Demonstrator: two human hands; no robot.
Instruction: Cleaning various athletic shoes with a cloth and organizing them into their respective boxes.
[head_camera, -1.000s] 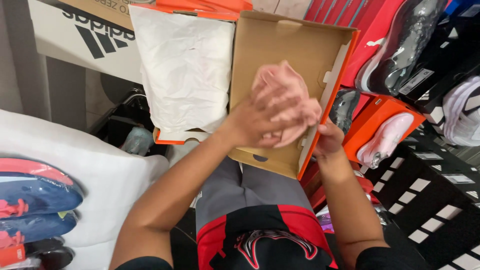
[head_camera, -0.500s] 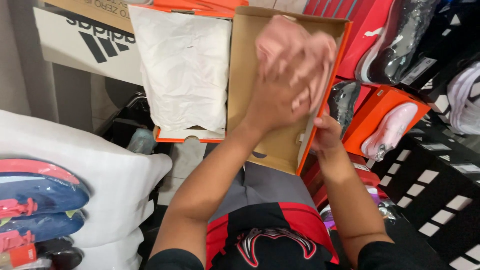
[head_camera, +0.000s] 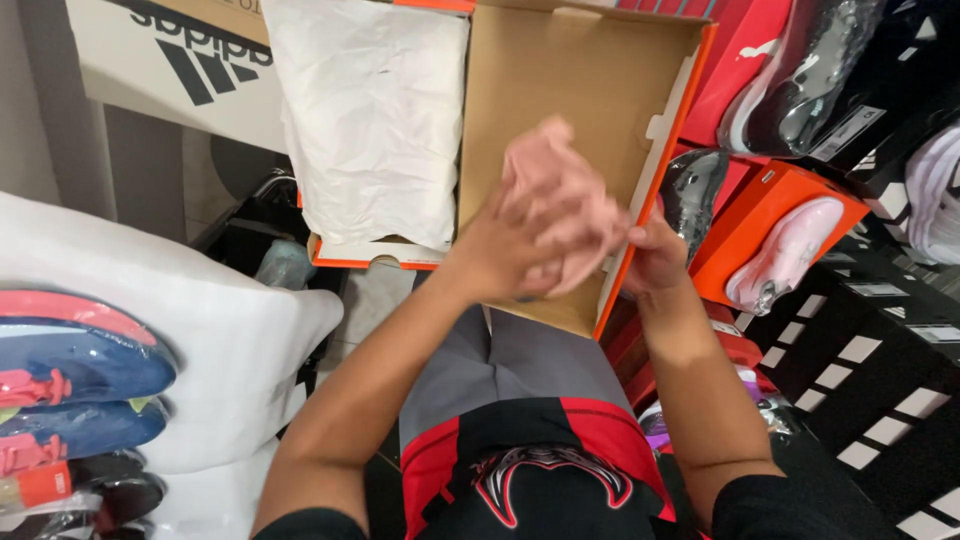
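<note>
We cannot make out what the pink wad (head_camera: 565, 190) is; our left hand (head_camera: 510, 250) covers its lower part, fingers closed on it. It sits over the open box (head_camera: 560, 90). Our right hand (head_camera: 655, 255) grips the box's orange edge, partly hidden behind it.

I see the pink shoe (head_camera: 560, 195) inside the open shoebox (head_camera: 560, 90), down near its lower end and against the side with the orange rim. It is pale pink and soft-looking; motion blurs it, so I can't make out its details or which way it points. The shoebox is plain brown cardboard inside, orange along its edges, lidless and tilted, its interior facing me, bare above the shoe.
</note>
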